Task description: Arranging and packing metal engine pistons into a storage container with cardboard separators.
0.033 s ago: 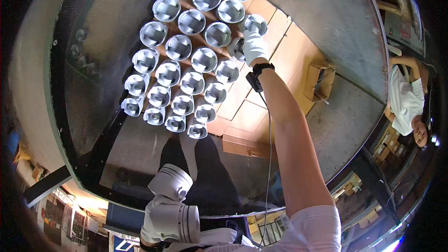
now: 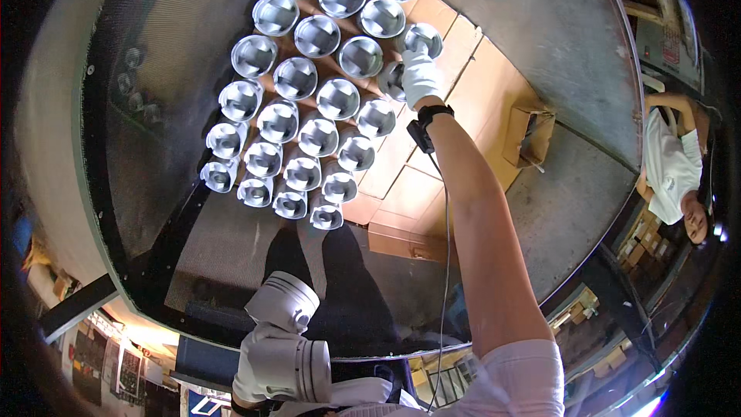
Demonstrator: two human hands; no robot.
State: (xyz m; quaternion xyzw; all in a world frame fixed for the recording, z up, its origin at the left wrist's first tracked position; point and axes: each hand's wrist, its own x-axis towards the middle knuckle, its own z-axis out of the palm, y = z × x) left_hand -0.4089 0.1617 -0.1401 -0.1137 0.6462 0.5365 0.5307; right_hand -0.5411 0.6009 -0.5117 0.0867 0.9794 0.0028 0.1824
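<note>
Shiny metal pistons [image 2: 337,99] stand in rows, crown up, on flat brown cardboard [image 2: 409,189]. My right hand [image 2: 423,79], in a white glove with a dark strap at the wrist, is at the right end of a row. Its fingers close around the side of one piston [image 2: 392,81] and touch or nearly touch the piston just beyond [image 2: 424,40]. At the lower left, my gloved left hand [image 2: 248,371] holds two pistons against my body: a tilted upper piston [image 2: 282,300] and a lower piston [image 2: 305,367] with dark ring grooves. Most of its fingers are hidden behind them.
A grey metal-edged table [image 2: 575,185] carries the cardboard. A small open carton [image 2: 529,135] sits right of the rows. A dark cable [image 2: 445,262] hangs from my right wrist. Another person [image 2: 670,162] is at the far right, beyond the table edge.
</note>
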